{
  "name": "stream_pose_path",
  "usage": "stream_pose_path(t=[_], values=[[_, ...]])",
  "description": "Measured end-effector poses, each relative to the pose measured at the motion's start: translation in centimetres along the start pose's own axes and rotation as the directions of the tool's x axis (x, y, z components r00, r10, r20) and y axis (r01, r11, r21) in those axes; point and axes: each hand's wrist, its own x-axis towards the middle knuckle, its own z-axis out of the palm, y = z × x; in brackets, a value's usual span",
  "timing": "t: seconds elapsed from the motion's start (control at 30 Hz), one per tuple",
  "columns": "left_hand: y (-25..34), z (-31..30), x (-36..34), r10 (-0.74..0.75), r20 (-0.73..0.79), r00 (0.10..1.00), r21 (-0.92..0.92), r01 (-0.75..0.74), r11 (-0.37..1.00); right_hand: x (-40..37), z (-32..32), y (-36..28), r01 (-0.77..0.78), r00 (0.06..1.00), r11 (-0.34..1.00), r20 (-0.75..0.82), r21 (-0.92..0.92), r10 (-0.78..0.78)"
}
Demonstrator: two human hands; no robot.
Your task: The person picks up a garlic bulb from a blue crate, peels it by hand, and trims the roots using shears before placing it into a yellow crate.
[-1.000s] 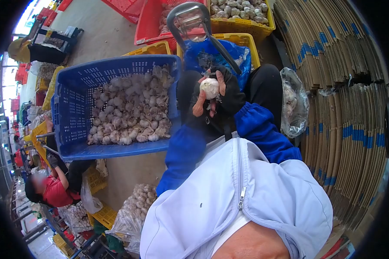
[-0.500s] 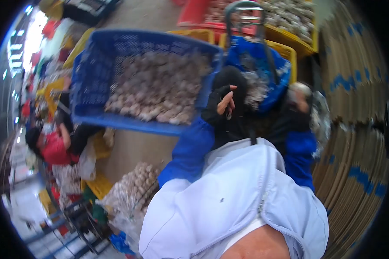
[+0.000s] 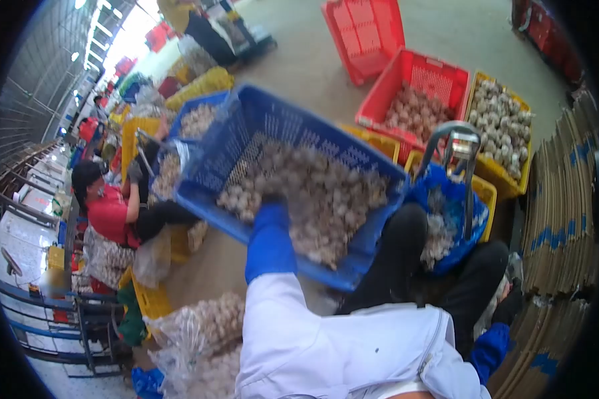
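A big blue crate [image 3: 293, 120] of garlic bulbs [image 3: 333, 199] stands tilted in view at my left. My left hand [image 3: 276, 189] reaches into it among the bulbs; the dark glove is smeared by motion and its fingers cannot be made out. Down by my right leg is my right hand [image 3: 510, 302], in a black glove, beside a clear plastic bag [image 3: 489, 312]; whether it holds anything does not show. Between my knees sits a blue plastic bag [image 3: 472, 199] with garlic pieces [image 3: 439, 243] inside, behind a curved metal handle [image 3: 469, 173].
Red crate [image 3: 373, 110] and yellow crate [image 3: 509, 179] of garlic stand ahead. Flattened cardboard [image 3: 559, 219] is stacked at right. A clear sack of garlic [image 3: 206, 326] lies at lower left. A co-worker in red [image 3: 110, 216] sits at left, and another person [image 3: 203, 30] stands farther off.
My left hand has gone from above my knee into the blue crate. My right hand, which held a garlic bulb, has dropped down to the right side. The view has turned.
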Motion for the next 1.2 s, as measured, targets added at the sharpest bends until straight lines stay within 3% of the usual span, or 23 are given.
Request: stream_pose_path(t=[0.17, 0.27, 0.37, 0.43, 0.47, 0.5, 0.53, 0.57, 0.6, 0.63, 0.67, 0.73, 0.77, 0.83, 0.87, 0.97, 1.0, 1.1, 1.2], values=[[-1.0, 1.9, 0.9, -0.037, 0.105, 0.994, -0.072, 0.045, 0.996, 2.1, 4.9, 0.2, 0.106, 0.957, 0.991, -0.279, 0.088, -0.077], [-0.6, 1.5, 1.6, 0.009, 0.068, 0.998, -0.206, 0.005, 0.978, 2.7, 6.2, -2.7, 0.130, 0.969, 0.962, -0.237, 0.240, -0.071], [1.9, 0.2, 2.0, 0.121, -0.050, 0.991, -0.556, -0.128, 0.821, 4.0, 6.7, -8.0, 0.411, 0.888, 0.893, -0.303, 0.183, -0.346], [4.6, -0.8, 1.6, 0.194, -0.165, 0.967, -0.886, -0.231, 0.401, 4.5, 6.6, -11.3, 0.243, 0.946, 0.945, -0.162, -0.218, -0.280], [6.6, -1.2, 1.4, 0.222, -0.217, 0.951, -0.958, -0.251, 0.138, 4.8, 6.9, -12.4, 0.197, 0.967, 0.979, -0.173, 0.052, -0.185], [8.8, -1.5, 1.3, 0.252, -0.238, 0.938, -0.970, -0.213, -0.120, 6.5, 15.4, -7.4, 0.179, 0.891, 0.973, -0.443, 0.149, -0.096], [11.7, -1.1, 1.3, 0.271, -0.259, 0.927, -0.923, -0.155, -0.352, 6.6, 15.0, -8.1, 0.017, 0.986, 0.969, -0.166, 0.247, 0.025], [14.1, 0.1, 2.1, 0.300, -0.185, 0.936, -0.856, -0.003, -0.517, 6.9, 14.7, -8.9, 0.075, 0.997, 0.950, -0.043, 0.302, -0.065], [17.3, -1.7, 0.3, 0.349, -0.202, 0.915, -0.816, 0.039, -0.577, 7.9, 16.8, -6.9, 0.093, 0.984, 0.914, 0.101, 0.395, -0.144], [20.3, -4.4, -2.1, 0.387, -0.227, 0.894, -0.770, 0.079, -0.633, 7.0, 15.8, -9.2, 0.039, 0.996, 0.922, 0.061, 0.385, -0.068], [22.9, -4.8, -3.0, 0.428, -0.275, 0.861, -0.759, 0.079, -0.646, 7.1, 17.0, -8.2, 0.170, 0.984, 0.955, -0.098, 0.244, -0.150], [27.0, -5.6, -3.9, 0.473, -0.389, 0.791, -0.724, 0.056, -0.688, 8.3, 18.4, -5.9, 0.063, 0.998, 0.983, 0.011, 0.170, -0.066], [28.1, -3.9, -2.5, 0.489, -0.401, 0.775, -0.783, -0.013, -0.621, 8.3, 18.5, -5.3, 0.016, 0.998, 0.991, 0.065, 0.135, -0.026], [30.0, 1.7, 2.2, 0.517, -0.418, 0.747, -0.869, -0.163, -0.468, 7.3, 13.3, -8.4, -0.003, 0.978, 0.937, 0.194, 0.350, -0.070], [31.2, 2.0, 3.1, 0.549, -0.419, 0.723, -0.862, -0.128, -0.490, 7.0, 11.3, -9.7, -0.020, 0.963, 0.891, 0.250, 0.454, -0.105], [36.8, 1.9, 4.8, 0.636, -0.428, 0.642, -0.841, -0.025, -0.541, 6.7, 10.0, -9.9, 0.067, 0.959, 0.845, 0.201, 0.531, -0.202], [38.0, 1.9, 5.1, 0.662, -0.434, 0.612, -0.833, 0.009, -0.554, 6.5, 9.2, -10.2, 0.012, 0.955, 0.846, 0.245, 0.532, -0.167], [39.2, -7.9, -3.6, 0.413, -0.607, 0.679, -0.737, -0.287, -0.612, 6.1, 8.0, -11.1, 0.046, 0.965, 0.882, 0.209, 0.470, -0.162], [41.2, -8.4, -3.5, 0.346, -0.520, 0.781, -0.699, -0.157, -0.698, 6.0, 8.2, -10.9, 0.057, 0.974, 0.919, 0.179, 0.390, -0.136]])
